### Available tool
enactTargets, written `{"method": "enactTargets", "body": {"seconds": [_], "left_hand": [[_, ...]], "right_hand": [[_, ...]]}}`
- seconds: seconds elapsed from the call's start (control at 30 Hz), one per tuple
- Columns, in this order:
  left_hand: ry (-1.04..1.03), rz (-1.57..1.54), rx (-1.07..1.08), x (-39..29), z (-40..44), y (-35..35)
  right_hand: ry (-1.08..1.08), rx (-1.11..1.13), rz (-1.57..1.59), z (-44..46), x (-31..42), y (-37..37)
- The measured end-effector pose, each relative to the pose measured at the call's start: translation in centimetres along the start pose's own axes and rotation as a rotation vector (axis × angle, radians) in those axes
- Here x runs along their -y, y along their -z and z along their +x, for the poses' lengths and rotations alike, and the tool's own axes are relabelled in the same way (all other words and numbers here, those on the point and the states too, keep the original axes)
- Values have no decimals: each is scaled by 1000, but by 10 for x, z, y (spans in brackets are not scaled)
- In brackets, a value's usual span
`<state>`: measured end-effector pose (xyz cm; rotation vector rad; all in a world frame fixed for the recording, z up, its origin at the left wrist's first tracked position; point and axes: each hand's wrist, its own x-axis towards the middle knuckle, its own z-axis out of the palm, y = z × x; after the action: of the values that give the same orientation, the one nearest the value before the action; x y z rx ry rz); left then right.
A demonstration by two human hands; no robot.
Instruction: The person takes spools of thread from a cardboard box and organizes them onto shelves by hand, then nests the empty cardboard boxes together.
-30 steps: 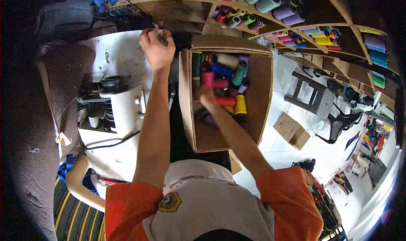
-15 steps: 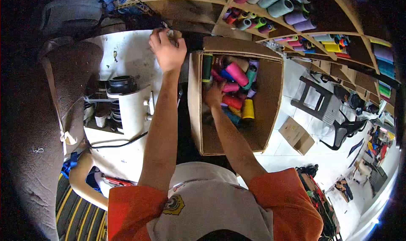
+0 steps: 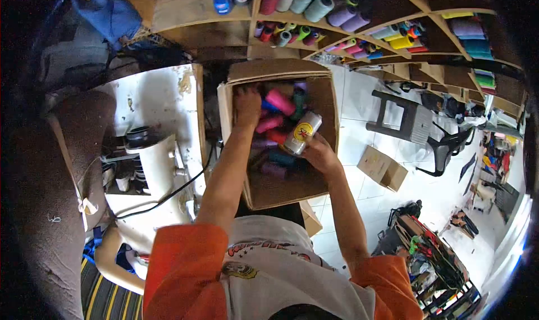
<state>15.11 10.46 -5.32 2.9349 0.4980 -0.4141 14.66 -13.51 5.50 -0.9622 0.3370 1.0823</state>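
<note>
Right hand [image 3: 323, 156]: fingers closed around a silver cylinder [image 3: 304, 133] with a yellow label, held tilted over the right half of the open cardboard box [image 3: 286, 194]. Left hand [image 3: 247, 105]: inside box, far left corner, finger state can't tell. Pink spool [image 3: 279, 102] just right of it, among other spools.

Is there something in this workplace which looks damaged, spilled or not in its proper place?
Yes: the white tabletop looks worn, with a brown patch near its far right corner, as if the coating has come off. The thread spools in the carton lie jumbled, but that may be normal. I see no spill.
</note>
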Motion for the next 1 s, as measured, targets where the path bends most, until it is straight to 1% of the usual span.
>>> {"method": "enactTargets", "body": {"seconds": [0.03, 0.07, 0.1, 0.13, 0.17, 0.2, 0.27, 0.3, 0.33, 0.37, 0.47, 0.5, 0.57, 0.63, 0.7, 0.73, 0.77, 0.8, 0.83, 0.87, 0.9, 0.93, 1.0], "left_hand": [[25, -47, 5, -2, 3, -2], [50, -94, 9, -5, 6, -3], [80, -126, -4, -6, 12, -27], [119, -153, -26, -1, 18, -18], [89, -51, 50, -3, 13, -10], [46, 113, -298, 0, 12, -47], [142, -3, -198, -4, 23, -54], [135, 55, -552, -4, 24, -47], [178, -22, -276, -11, 21, -36], [57, -31, -166, -4, 32, -59], [156, -107, -56, -22, 24, -23], [89, -115, -30, -21, 23, -15], [-55, -129, 31, -19, 15, -2], [74, -294, -182, -24, -10, 39], [94, -475, -412, -23, -31, 61], [55, -578, -537, -20, -39, 71], [40, -776, -495, -12, -45, 80], [34, -974, -455, -2, -53, 96], [46, -1262, -227, 17, -73, 137], [95, -1717, -11, 25, -80, 142], [256, -2141, 191, 32, -88, 147], [270, -2245, 130, 36, -85, 138], [300, -2444, -2, 48, -75, 114]], "right_hand": [[39, -18, 77, -11, 17, -24], [54, -54, 77, -12, 19, -21], [64, -83, 79, -12, 18, -16], [73, -99, 79, -9, 21, -19], [134, -124, -43, -12, 25, -25], [172, -142, -86, -9, 24, -30], [173, -200, -173, -9, 30, -44], [208, -189, -171, -5, 24, -35], [243, -180, -168, 4, 20, -27], [237, -77, -156, -2, 34, -56], [342, -38, -290, 0, 42, -70], [294, -26, -304, 2, 46, -71], [308, -14, -260, 3, 50, -79], [326, -2, -210, 2, 59, -97], [391, 43, -208, 1, 77, -129], [421, 68, -211, 5, 86, -143], [460, 86, -289, 16, 98, -145], [497, 118, -303, 20, 111, -170], [514, 204, -387, 31, 123, -189], [531, 290, -470, 45, 134, -208], [535, 301, -598, 55, 143, -234], [540, 315, -728, 71, 151, -258], [805, 395, -1163, 123, 162, -296]]}}
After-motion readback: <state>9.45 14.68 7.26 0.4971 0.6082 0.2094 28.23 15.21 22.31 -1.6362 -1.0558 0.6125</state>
